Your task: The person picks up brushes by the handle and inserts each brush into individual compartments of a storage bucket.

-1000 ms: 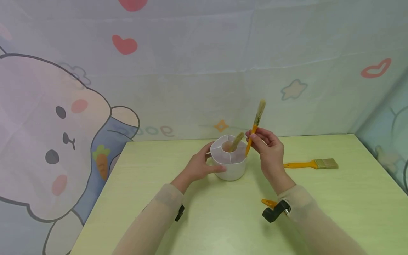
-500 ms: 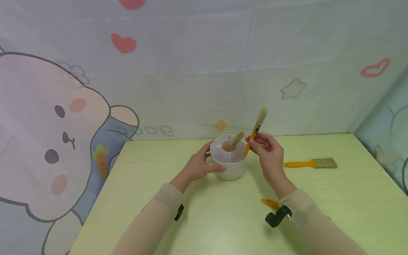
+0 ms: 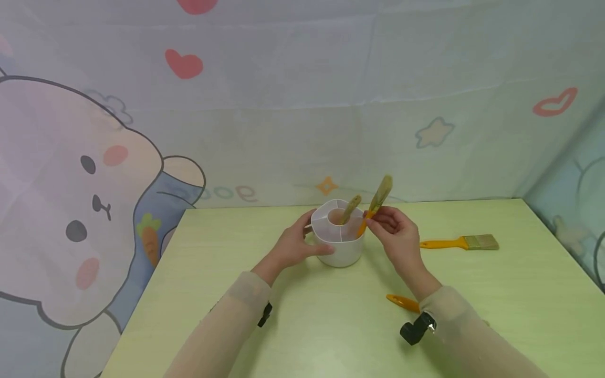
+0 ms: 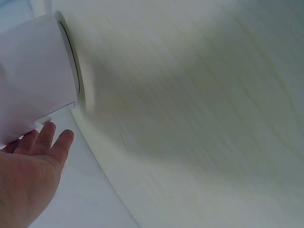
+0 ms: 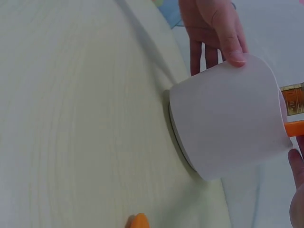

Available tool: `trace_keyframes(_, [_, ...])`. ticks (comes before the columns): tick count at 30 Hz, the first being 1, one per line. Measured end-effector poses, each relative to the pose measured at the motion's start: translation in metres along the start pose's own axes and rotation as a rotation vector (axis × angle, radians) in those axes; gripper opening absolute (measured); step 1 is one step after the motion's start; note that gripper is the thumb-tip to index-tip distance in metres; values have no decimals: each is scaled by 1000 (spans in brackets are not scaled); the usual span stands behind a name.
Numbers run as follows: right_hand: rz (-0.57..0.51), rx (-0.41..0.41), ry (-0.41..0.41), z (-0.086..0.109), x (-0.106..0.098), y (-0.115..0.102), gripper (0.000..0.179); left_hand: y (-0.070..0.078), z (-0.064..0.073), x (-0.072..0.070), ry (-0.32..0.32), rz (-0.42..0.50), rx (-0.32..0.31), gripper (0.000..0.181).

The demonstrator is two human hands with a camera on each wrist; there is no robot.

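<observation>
My left hand (image 3: 296, 245) holds a white, round, divided organizer (image 3: 344, 255) by its left side, thumb across the front wall. In the right wrist view that thumb lies on the organizer's wall (image 5: 228, 118); the fingers reach behind it. A paintbrush (image 3: 381, 195) with an orange handle is pinched in my right hand (image 3: 398, 240), bristles up. Its handle's lower end dips inside the organizer's right front compartment, leaning right. Another paintbrush (image 3: 351, 208) stands bristles up in the round middle compartment.
A wide flat paintbrush (image 3: 456, 243) lies on the table (image 3: 321, 325) to the right. Under my right forearm another orange handle (image 3: 402, 301) shows, the rest mostly hidden by the sleeve. A printed cloth (image 3: 283, 131) hangs along the table's back edge.
The right hand has lowered the paintbrush, moving its handle end from beside the rim down into the organizer. The brush has also turned its wider face to view. The left hand stays put.
</observation>
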State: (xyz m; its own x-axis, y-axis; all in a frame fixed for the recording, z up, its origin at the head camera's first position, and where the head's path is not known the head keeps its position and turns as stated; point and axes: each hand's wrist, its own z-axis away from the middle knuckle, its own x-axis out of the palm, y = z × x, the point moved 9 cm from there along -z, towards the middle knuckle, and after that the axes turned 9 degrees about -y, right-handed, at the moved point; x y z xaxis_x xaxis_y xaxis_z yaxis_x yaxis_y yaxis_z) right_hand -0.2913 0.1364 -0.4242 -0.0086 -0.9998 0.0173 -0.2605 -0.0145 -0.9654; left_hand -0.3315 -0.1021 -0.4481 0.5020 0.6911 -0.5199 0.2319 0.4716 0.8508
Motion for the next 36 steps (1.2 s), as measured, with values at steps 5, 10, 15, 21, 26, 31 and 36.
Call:
trace_keyframes(5, [66, -38, -18, 3, 2, -2, 31, 1, 1, 0, 3, -1, -3, 98])
trace_keyframes(10, [148, -74, -40, 4, 4, -3, 28, 2, 1, 0, 3, 2, -11, 98])
trace_keyframes(15, [189, -92, -49, 7, 3, -3, 28, 3, 3, -1, 4, 1, -10, 97])
trace_keyframes(21, [259, -86, -29, 9, 1, -2, 28, 2, 3, -1, 0, 5, -14, 98])
trace_keyframes(26, [322, -70, -16, 11, 0, -2, 28, 1, 2, -1, 4, 3, -9, 97])
trace_keyframes(31, [367, -58, -21, 14, -1, -1, 29, -1, 1, -1, 2, -3, -9, 98])
trace_keyframes(36, [428, -77, -48, 16, -1, -3, 33, 0, 1, -1, 0, -2, -1, 97])
